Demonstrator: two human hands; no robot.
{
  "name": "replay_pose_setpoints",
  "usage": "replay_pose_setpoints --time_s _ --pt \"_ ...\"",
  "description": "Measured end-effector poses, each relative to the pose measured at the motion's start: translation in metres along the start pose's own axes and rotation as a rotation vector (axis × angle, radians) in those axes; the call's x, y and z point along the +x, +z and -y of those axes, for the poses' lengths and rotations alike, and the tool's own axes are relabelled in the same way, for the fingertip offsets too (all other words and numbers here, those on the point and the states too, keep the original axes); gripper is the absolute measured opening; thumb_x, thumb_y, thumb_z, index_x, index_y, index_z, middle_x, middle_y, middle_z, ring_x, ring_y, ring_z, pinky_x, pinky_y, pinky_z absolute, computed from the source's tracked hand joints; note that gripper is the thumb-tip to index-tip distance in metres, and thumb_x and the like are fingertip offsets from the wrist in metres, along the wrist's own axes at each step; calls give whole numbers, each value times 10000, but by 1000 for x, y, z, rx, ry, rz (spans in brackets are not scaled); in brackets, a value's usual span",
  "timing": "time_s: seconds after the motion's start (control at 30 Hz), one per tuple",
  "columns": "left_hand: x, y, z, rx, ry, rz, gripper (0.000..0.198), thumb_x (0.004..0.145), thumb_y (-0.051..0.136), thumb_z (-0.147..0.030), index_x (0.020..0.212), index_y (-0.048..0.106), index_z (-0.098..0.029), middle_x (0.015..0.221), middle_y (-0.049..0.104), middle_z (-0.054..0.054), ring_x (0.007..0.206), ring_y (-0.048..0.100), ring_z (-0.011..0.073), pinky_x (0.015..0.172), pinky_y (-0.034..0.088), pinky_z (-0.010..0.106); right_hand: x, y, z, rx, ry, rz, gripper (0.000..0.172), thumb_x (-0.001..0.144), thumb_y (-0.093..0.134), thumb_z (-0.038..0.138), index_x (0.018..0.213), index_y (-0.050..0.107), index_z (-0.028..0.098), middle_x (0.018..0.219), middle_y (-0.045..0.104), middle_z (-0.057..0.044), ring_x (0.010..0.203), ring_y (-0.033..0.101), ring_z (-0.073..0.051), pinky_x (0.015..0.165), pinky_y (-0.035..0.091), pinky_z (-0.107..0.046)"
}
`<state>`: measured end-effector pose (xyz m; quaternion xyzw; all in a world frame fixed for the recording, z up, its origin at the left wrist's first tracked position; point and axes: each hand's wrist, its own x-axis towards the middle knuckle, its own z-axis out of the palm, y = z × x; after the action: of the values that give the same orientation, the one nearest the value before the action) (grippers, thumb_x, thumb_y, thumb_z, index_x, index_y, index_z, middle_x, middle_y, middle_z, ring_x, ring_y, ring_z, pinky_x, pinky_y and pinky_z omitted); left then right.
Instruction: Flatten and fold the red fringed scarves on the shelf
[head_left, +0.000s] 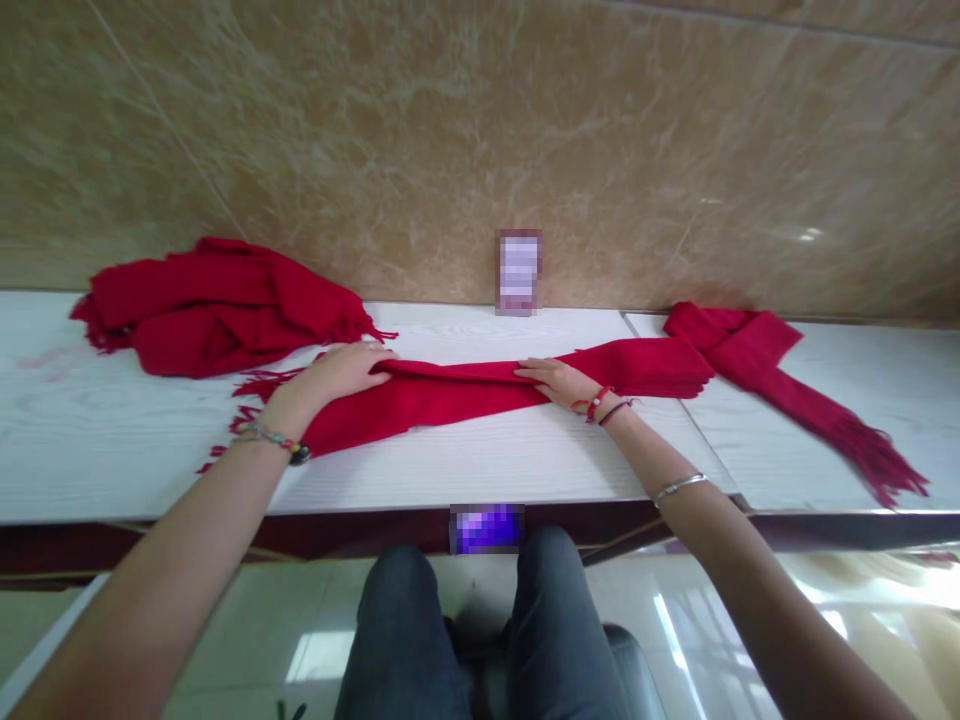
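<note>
A red scarf [457, 398] lies stretched lengthwise across the white tabletop, folded into a narrow strip with a raised fold along its far edge. Its fringe spreads out at the left end. At that end my left hand [346, 368] has the far edge between its thumb and fingers. My right hand [559, 380] rests on the scarf right of the middle, fingers stretched out flat and pointing left. Beyond my right hand, the strip widens into several stacked layers [652, 368].
A crumpled red scarf [217, 310] lies at the back left against the marbled wall [450, 150]. Another red scarf [772, 370] is bent at the right, fringe toward the front. A blurred upright rectangle [518, 272] stands by the wall. The white table [480, 470] ends before my knees.
</note>
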<state>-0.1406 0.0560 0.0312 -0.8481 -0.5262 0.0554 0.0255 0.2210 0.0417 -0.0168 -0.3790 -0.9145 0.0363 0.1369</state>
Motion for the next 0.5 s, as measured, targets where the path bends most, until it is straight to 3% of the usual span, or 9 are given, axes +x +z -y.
replay_pose_setpoints --time_s 0.23,0.37,0.5 --pt "-22 3 36 38 -143 -12 454 820 399 -369 1175 578 -149 1212 607 105 1109 557 254 957 400 321 0 6 -9 47 -12 -41 422 849 430 104 1237 566 197 1297 557 -89 1203 510 -188 1026 423 -389" --pt "-29 9 54 14 -252 -177 428 813 414 -384 1106 612 -143 1125 633 115 1069 573 274 930 428 349 0 7 -18 50 -23 -42 431 844 419 100 1235 571 197 1280 572 -83 1193 519 -188 1023 428 -384" --pt "-24 25 47 -115 -149 -287 446 784 495 -375 1146 579 -127 1196 548 129 1136 520 267 1000 390 365 -2 6 -25 66 -9 -38 430 833 433 113 1225 583 210 1272 579 -64 1195 517 -193 1015 438 -387"
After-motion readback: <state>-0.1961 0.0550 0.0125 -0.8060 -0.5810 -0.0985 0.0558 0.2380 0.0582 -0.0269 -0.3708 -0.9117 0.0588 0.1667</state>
